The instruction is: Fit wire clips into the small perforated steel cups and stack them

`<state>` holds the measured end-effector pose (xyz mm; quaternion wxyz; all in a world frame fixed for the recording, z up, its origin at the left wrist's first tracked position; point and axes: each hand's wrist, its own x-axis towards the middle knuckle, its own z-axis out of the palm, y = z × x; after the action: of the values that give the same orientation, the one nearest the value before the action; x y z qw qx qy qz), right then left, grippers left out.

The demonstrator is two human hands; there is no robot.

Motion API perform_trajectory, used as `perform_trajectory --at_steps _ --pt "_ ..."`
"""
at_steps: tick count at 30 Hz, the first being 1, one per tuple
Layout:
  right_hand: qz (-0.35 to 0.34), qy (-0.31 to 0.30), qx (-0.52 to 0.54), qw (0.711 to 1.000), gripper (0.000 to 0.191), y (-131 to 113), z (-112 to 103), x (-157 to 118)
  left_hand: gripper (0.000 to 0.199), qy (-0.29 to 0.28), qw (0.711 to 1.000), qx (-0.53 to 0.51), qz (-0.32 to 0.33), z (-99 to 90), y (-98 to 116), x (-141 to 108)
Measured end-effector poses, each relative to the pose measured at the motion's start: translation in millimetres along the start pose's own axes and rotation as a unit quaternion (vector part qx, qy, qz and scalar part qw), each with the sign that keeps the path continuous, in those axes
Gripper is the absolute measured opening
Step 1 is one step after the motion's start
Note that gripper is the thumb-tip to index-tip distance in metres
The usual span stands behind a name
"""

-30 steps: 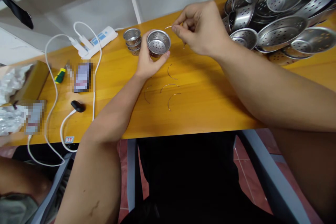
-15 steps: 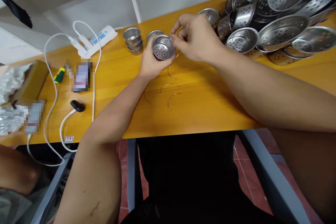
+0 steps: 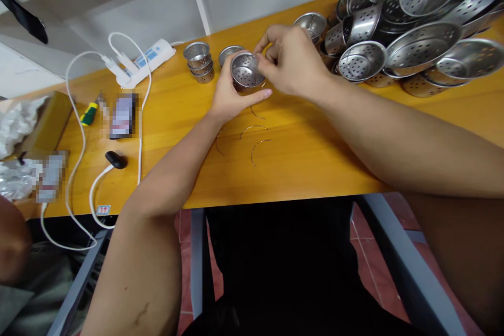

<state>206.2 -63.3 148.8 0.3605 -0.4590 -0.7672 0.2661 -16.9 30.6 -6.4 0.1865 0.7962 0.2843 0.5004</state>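
My left hand is curled around a small perforated metal cup, its open top tilted toward me and its thumb stretched out below. At the cup's right rim, my right hand has thumb and forefinger pinched on a thin curved wire. Only a short bit of that wire shows beside the cup; the rest is hidden by the fingers. Several similar curved wires lie on the table nearer to me, among them one wire and another wire.
Small metal cups stand stacked at left, with another cup behind my left hand. Larger perforated containers are heaped at right. A power strip, phone, screwdriver and white cables occupy the left side. Another person's arm shows lower left.
The cup has shifted slightly right in my left hand, and the left thumb has straightened away from its side. My right fingers stay at the rim. The other person's arm has moved left.
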Motion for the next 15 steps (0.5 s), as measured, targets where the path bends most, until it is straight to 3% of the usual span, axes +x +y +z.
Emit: perform_trajectory --at_steps 15 --pt "0.006 0.037 0.03 0.999 0.025 7 7 1 0.114 0.011 1.0 -0.01 0.009 2.5 14 -1"
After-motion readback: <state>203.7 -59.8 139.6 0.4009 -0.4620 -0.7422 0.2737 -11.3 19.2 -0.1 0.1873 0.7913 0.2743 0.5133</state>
